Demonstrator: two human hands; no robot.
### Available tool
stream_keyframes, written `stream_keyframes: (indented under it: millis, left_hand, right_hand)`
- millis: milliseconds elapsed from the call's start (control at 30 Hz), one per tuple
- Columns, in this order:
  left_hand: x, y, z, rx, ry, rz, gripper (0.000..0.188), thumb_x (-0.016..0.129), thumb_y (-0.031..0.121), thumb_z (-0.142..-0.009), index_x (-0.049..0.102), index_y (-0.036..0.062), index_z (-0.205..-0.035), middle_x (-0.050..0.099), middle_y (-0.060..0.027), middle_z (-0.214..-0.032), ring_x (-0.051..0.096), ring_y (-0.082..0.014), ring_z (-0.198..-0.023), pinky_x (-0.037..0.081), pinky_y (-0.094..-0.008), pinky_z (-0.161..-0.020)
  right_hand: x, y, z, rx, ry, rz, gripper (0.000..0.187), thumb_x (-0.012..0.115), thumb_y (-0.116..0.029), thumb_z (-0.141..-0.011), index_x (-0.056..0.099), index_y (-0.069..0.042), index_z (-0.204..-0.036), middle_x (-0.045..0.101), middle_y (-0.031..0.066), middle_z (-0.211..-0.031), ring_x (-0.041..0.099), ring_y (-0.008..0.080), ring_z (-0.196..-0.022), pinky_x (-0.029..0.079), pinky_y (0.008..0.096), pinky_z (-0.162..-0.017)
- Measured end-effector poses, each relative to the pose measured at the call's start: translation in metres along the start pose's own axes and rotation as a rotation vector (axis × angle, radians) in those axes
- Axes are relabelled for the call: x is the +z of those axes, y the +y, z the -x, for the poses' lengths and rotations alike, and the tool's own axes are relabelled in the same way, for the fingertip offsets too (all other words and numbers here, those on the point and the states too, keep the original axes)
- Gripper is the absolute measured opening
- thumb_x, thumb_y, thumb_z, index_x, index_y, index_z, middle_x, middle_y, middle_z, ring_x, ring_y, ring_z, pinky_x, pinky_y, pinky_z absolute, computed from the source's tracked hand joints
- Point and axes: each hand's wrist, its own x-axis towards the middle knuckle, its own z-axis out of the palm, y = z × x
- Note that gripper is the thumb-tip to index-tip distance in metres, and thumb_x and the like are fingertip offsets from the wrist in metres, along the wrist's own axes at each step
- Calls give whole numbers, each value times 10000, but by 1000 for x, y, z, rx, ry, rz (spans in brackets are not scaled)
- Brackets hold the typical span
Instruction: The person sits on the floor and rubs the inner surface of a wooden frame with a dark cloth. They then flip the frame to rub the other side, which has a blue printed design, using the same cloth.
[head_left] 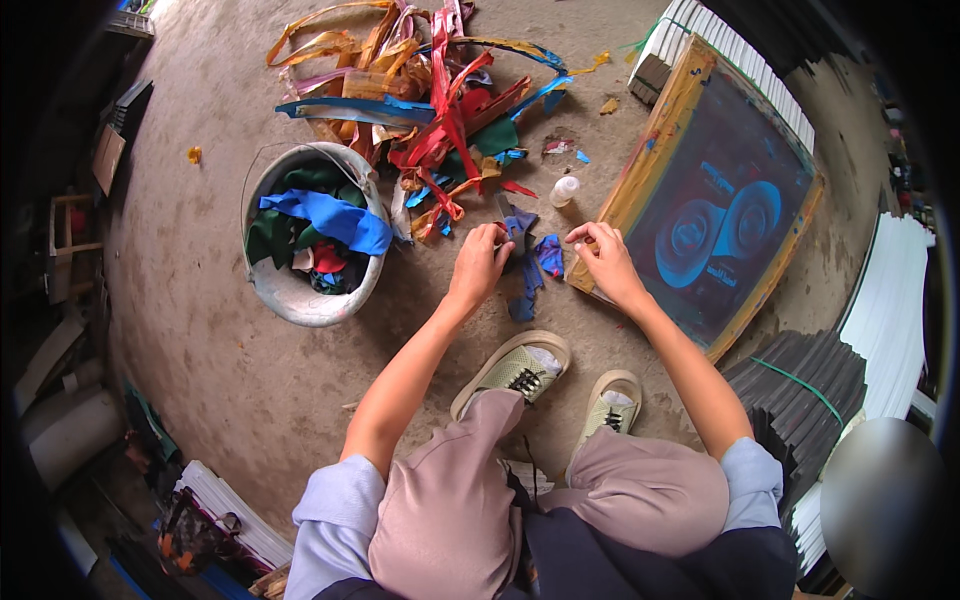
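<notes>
My left hand (478, 268) is closed in a pinch above the floor, beside dark blue scraps (522, 300). A thin greyish piece shows at its fingertips; what it is I cannot make out. My right hand (606, 266) has its fingers curled in over the near left corner of a screen-printing frame (655, 160). Anything between those fingers is hidden. The frame has a yellow-brown stained wooden border and a dark mesh with a blue pattern. A crumpled blue-purple scrap (549, 256) lies between my hands. Just beyond stands a small whitish bottle (565, 191).
To the left stands a white bucket (318, 308) holding blue, green and red cloths. A tangled heap of coloured strips (430, 100) covers the floor ahead. White stacked sheets (735, 45) lie behind the frame, and a dark bundle (800, 385) tied with green strap lies right.
</notes>
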Motion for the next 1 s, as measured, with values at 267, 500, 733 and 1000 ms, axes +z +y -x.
stream_keyframes:
  millis: [267,500,733,1000]
  left_hand:
    - [13,20,-2,86,32,-430,452,775,356,-761,535,56,-999,515,-112,-966,519,-280,-927,449,-407,-768]
    - [8,9,-11,107,8,-279,266,728,221,-812,569,52,-940,591,-75,-902,585,-206,-885,476,-361,-763]
    - [-19,78,-25,-221,-258,495,209,696,170,-876,587,25,-980,682,-14,-839,599,-45,-791,471,-243,-692]
    - [-15,82,-36,-470,-369,802,510,707,250,-902,457,65,-1306,656,-70,-1033,639,-127,-924,532,-288,-784]
  right_hand:
    - [2,2,3,10,-62,-74,143,576,-100,-889,649,-60,-1006,595,114,-1023,582,249,-983,481,364,-871]
    - [3,2,6,67,-147,-60,191,617,-137,-920,618,-39,-1083,597,95,-1077,604,199,-1035,489,329,-877]
    - [6,-13,17,86,-106,-523,669,733,-241,-845,389,-31,-1379,509,193,-1344,559,199,-1179,466,337,-944]
    - [-15,-26,28,92,146,-411,509,611,-37,-920,424,-102,-1389,646,44,-1004,597,76,-883,496,247,-796]
